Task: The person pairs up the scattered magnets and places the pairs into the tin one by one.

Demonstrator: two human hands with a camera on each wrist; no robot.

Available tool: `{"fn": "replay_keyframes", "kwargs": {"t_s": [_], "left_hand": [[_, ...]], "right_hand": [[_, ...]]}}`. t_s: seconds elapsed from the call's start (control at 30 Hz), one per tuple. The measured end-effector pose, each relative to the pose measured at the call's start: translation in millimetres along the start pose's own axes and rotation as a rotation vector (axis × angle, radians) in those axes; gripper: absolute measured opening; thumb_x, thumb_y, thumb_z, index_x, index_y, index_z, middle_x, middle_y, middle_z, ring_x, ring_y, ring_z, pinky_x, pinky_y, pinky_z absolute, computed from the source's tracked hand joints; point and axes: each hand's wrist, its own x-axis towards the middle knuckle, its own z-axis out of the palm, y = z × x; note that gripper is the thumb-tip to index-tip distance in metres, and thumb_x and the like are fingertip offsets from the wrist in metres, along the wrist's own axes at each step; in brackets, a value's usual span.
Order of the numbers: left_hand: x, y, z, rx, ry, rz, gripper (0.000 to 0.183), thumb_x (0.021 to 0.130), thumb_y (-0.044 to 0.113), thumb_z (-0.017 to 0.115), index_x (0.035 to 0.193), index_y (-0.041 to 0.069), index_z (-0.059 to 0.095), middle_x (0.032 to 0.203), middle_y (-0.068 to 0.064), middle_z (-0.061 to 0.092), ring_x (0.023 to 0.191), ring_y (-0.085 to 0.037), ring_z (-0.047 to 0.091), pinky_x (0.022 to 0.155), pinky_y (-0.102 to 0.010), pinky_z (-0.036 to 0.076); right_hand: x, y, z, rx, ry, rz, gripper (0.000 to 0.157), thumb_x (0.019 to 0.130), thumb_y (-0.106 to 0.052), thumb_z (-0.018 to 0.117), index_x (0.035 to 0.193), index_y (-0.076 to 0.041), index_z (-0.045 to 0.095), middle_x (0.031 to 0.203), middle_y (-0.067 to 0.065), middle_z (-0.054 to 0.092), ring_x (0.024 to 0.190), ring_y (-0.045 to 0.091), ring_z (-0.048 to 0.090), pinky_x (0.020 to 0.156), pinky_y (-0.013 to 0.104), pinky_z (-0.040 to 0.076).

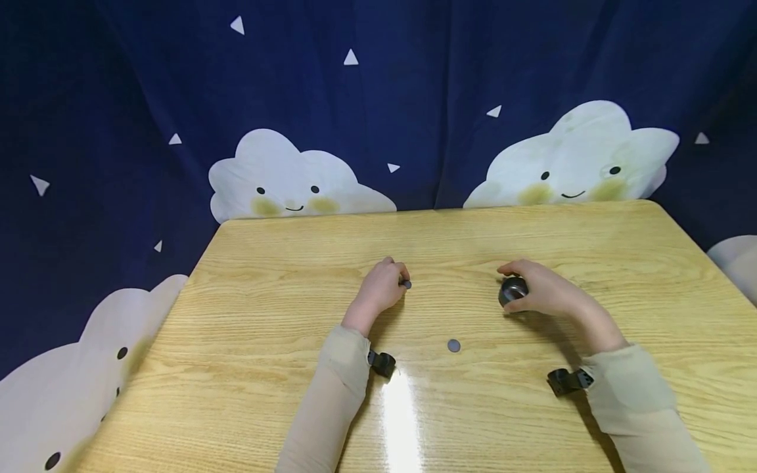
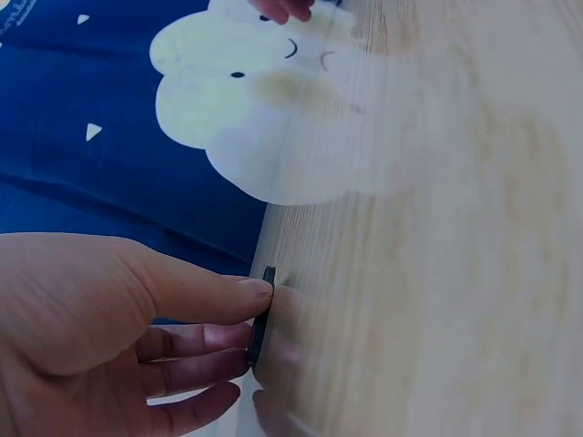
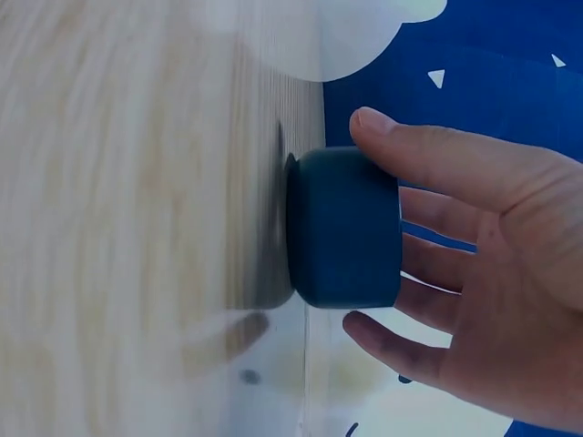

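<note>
My left hand (image 1: 378,289) is at the middle of the table and pinches a small, thin dark disc (image 2: 262,320) between thumb and fingers. In the left wrist view the disc is seen edge-on, close over the tabletop. To the right, my right hand (image 1: 547,290) grips a small dark round cup (image 3: 346,228), thumb on one side and fingers curved round the other. The cup is upright, its shiny hollow inside showing in the head view. Its base is right at the tabletop, with a thin edge sticking out there. A grey disc (image 1: 453,345) lies flat between the two forearms.
The wooden table (image 1: 266,295) has a light grain and a bright glare strip near its front. A dark blue curtain (image 1: 414,85) with white clouds and triangles hangs behind it and at the sides. Black wrist cameras (image 1: 383,364) sit at both cuffs.
</note>
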Motion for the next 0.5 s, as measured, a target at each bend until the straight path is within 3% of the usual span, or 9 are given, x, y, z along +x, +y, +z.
{"fn": "replay_keyframes", "kwargs": {"t_s": [0.2, 0.5], "left_hand": [[1.0, 0.4, -2.4, -0.011, -0.009, -0.006, 0.013, 0.084, 0.014, 0.064, 0.095, 0.008, 0.067, 0.093, -0.007, 0.055, 0.085, -0.02, 0.053, 0.079, -0.032, 0.046], [2.0, -1.2, -3.6, -0.022, -0.035, -0.015, 0.013, 0.085, 0.015, 0.063, 0.095, 0.007, 0.067, 0.093, -0.006, 0.055, 0.085, -0.019, 0.054, 0.08, -0.031, 0.046]], "right_hand": [[-5.2, 3.3, -1.4, 0.012, -0.021, 0.015, 0.08, 0.071, -0.023, 0.077, 0.132, 0.009, 0.036, 0.125, 0.029, 0.046, 0.108, 0.04, 0.049, 0.085, 0.049, 0.042], [-10.0, 6.7, -4.4, 0.029, -0.041, 0.053, 0.083, 0.07, -0.027, 0.077, 0.133, 0.008, 0.035, 0.126, 0.03, 0.045, 0.111, 0.043, 0.046, 0.088, 0.053, 0.04]]}}
